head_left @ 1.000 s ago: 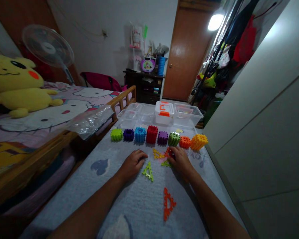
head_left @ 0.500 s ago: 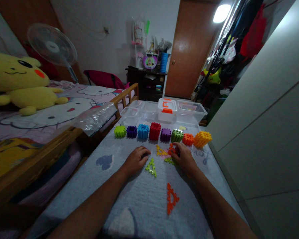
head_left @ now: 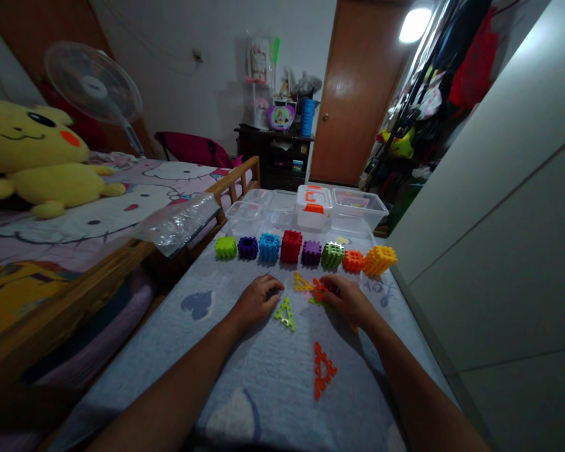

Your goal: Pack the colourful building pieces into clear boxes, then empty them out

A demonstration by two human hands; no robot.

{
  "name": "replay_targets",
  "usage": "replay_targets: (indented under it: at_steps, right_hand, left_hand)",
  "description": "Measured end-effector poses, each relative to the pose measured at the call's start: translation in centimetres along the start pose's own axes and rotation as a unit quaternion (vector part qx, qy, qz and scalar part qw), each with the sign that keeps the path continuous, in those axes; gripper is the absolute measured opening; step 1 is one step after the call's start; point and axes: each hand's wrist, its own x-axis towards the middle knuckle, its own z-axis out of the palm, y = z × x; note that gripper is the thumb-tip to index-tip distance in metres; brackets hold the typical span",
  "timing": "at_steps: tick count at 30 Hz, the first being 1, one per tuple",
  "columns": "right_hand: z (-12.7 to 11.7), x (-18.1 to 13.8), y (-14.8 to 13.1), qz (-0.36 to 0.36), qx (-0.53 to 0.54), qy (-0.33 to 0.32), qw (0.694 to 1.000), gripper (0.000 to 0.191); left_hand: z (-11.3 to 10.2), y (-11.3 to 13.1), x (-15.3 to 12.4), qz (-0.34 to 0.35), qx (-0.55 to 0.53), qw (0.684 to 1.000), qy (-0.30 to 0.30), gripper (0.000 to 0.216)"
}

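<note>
Blue-grey cloth [head_left: 273, 376] printed with hearts covers the desk [head_left: 409, 320] I am watching. A wooden rail [head_left: 235, 176] and a bed [head_left: 136, 198] with a large yellow plush toy [head_left: 51, 182] line the left side, a pale panelled surface [head_left: 499, 251] rises on the right, and a brown door [head_left: 358, 88] stands beyond. Clear plastic boxes [head_left: 362, 221] sit at the far end. In front of them I count eight toothed blocks [head_left: 292, 247] in a row, from lime on the left to yellow on the right.

Nearer me, my right hand [head_left: 348, 298] pinches an orange-red piece [head_left: 317, 290] between thumb and fingers, just beside a flat yellow triangle [head_left: 302, 282]. Another green piece [head_left: 316, 302] shows partly under that hand. My left hand [head_left: 257, 300] rests on the cloth, fingers loosely curved and holding nothing I can see; a lime triangle [head_left: 285, 314] lies just beside it. Closer still, between my forearms, lies an orange triangle [head_left: 324, 370].
</note>
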Motion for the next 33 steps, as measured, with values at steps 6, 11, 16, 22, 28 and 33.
replay_targets:
  at_steps: [6,11,16,22,28,33]
  right_hand:
    - [0.4,0.2,0.4,-0.033,-0.093,0.023,0.995,0.017]
    - [0.4,-0.1,0.1,-0.058,-0.069,0.005,0.996,0.023]
    - [1.3,-0.6,-1.1,-0.085,-0.043,-0.027,0.995,0.028]
    - [1.6,-0.6,-1.1,-0.080,-0.023,-0.028,0.996,0.029]
    - [1.3,-0.5,-1.2,-0.075,0.018,-0.003,0.997,0.024]
    - [1.5,-0.6,-2.0,-0.117,-0.026,-0.040,0.992,0.026]
  left_hand:
    - [-0.2,0.3,0.0,0.001,-0.002,1.000,0.000,0.020]
    - [-0.1,0.2,0.0,0.000,0.003,1.000,0.001,0.020]
    - [0.0,0.0,0.0,0.007,0.005,1.000,-0.001,0.020]
    - [0.0,0.0,0.0,0.010,0.000,1.000,-0.004,0.019]
    - [0.0,0.0,0.0,0.003,0.000,1.000,-0.004,0.019]
    - [-0.2,0.3,0.0,-0.001,-0.003,1.000,0.000,0.019]
